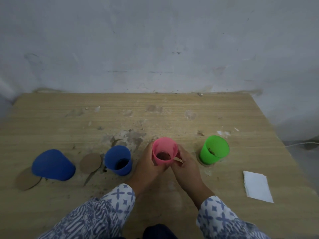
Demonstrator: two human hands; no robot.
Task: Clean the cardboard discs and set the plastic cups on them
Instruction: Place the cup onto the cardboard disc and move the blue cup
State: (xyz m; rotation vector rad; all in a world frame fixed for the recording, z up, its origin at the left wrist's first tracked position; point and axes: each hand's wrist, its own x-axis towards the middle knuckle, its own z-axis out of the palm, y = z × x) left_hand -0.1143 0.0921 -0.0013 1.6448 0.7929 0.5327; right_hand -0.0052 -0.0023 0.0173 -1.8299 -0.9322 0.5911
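I read this as mid-task. My left hand has its fingers curled round the left side of the pink cup, and my right hand curls against its right side, so both grip it near the front middle of the counter. I cannot tell whether the cup is lifted or already down, nor what the pale sliver by my right thumb is. The green cup, off to the right, looks finished: it stands upright with a brown rim showing under its base, which I take for its disc. Left of my hands the blue cup is upright, but I cannot see a disc beneath it. Just beside it lies a bare disc, carrying nothing. Farther left the big blue cup is either mouth down or tipped, covering the edge of the left disc rather than sitting square on it. The tissue lies folded at the right, well apart from both hands. By my judgement one cup is placed, the pink one is being handled, and the two blue ones remain.
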